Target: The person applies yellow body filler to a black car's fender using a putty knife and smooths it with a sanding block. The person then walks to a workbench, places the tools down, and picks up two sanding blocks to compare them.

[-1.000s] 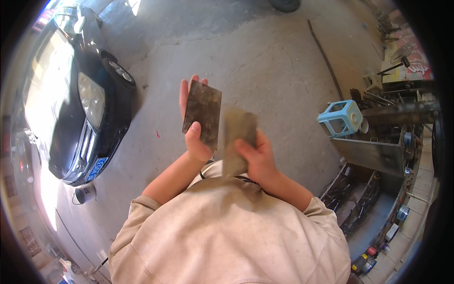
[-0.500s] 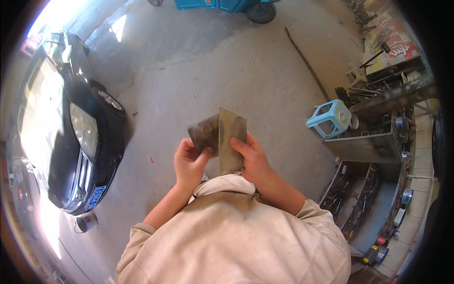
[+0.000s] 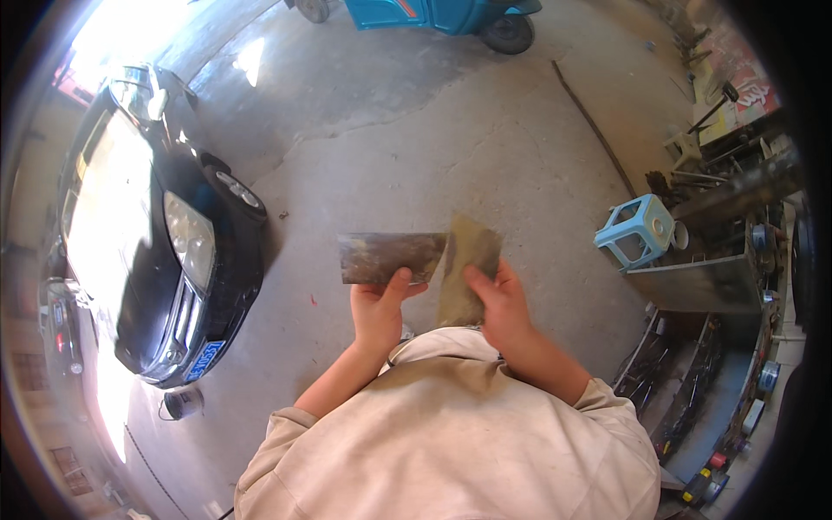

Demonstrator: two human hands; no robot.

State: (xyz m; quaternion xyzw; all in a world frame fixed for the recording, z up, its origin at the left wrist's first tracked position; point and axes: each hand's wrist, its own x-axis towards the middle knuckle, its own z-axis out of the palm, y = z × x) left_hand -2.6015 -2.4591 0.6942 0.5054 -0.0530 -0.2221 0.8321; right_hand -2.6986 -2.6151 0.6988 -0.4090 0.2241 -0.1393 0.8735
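My left hand (image 3: 379, 308) grips a flat rectangular dark grey-brown plate (image 3: 381, 255) by its lower edge, thumb on the face towards me. Its surface is mottled and it lies crosswise. In my right hand (image 3: 503, 303) is a flat olive-brown plate (image 3: 462, 263), held upright at a slight tilt, with my thumb pressed on its face. The two pieces meet or overlap at the dark one's right end; whether they touch I cannot tell. Both are held in front of my body above the floor. Their material is not clear, and the fingers behind them are partly hidden.
A black car (image 3: 165, 234) stands at the left, with a small bucket (image 3: 184, 403) by its front. A light blue stool (image 3: 644, 230) sits at the right beside a metal bench (image 3: 702, 284) holding tools. A long rod (image 3: 594, 127) lies on the floor near a blue three-wheeler (image 3: 416, 16).
The dark plate has swung from slanting behind the olive plate to lying level at its left. My right hand has tilted the olive plate. The whole view has shifted somewhat.
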